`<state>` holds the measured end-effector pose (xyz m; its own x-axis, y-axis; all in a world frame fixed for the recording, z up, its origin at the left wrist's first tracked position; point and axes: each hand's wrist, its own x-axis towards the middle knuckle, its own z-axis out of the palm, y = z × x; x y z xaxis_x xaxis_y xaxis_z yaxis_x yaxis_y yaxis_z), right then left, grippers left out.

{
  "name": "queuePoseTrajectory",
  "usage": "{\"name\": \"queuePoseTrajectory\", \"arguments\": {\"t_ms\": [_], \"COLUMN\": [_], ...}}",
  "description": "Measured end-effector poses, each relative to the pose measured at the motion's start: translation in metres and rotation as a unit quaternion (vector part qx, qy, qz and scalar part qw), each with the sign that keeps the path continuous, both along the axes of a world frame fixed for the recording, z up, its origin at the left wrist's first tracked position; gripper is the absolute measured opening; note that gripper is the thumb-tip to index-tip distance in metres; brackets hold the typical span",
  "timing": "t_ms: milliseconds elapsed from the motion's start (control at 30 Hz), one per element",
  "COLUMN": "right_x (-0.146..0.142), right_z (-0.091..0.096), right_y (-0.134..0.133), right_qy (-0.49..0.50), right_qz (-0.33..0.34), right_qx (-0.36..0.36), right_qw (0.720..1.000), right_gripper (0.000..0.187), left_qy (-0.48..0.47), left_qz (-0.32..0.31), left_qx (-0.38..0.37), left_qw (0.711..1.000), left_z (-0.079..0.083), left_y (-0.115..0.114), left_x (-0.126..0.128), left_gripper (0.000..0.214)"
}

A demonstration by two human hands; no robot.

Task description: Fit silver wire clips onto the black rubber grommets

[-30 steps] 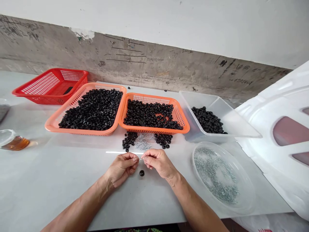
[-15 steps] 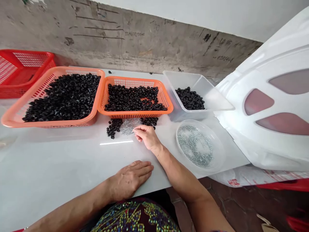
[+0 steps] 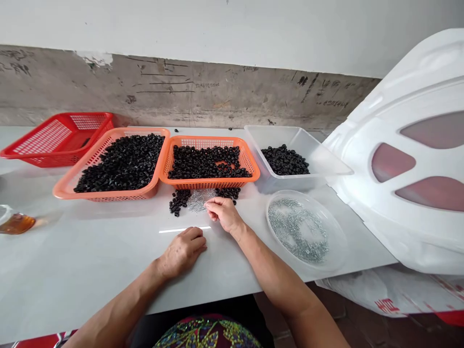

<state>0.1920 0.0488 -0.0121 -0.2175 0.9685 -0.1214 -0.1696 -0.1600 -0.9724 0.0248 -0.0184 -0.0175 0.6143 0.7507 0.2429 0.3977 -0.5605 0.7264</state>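
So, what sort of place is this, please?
Probably a small hand-assembly workshop: orange plastic baskets of black rings, a clear plastic dish of small silver parts, and a rough concrete wall.

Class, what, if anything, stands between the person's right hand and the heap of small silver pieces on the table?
Nothing visible does: the right hand sits at the edge of the heap of small silver pieces. The black rings lie beside the heap, not between them.
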Motion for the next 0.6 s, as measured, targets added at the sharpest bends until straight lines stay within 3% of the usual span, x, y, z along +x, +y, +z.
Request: {"name": "queuePoseTrajectory", "arguments": {"t_ms": [133, 233, 300, 600], "right_x": [-0.001, -0.001, -0.001, -0.005], "right_z": [0.001, 0.004, 0.006, 0.012], "right_y": [-0.001, -0.003, -0.005, -0.014], "right_qy": [-0.013, -0.021, -0.022, -0.042], "right_qz": [0.014, 0.025, 0.035, 0.101], "right_qx": [-0.008, -0.007, 0.000, 0.043], "right_qw": [1.000, 0.999, 0.999, 0.993], "right_gripper": [0.015, 0.016, 0.017, 0.016], "left_qy": [-0.113, -0.247, -0.296, -0.406], "left_qz": [0.072, 0.172, 0.191, 0.177], "left_qx": [-0.106, -0.265, -0.321, -0.360], "left_qw": [0.985, 0.916, 0.879, 0.821], "left_z": [0.000, -0.001, -0.002, -0.002], "left_y": [0.002, 0.007, 0.012, 0.023], "left_x": [-0.001, -0.003, -0.007, -0.014], "left_gripper": [0.011, 0.007, 0.012, 0.032]}}
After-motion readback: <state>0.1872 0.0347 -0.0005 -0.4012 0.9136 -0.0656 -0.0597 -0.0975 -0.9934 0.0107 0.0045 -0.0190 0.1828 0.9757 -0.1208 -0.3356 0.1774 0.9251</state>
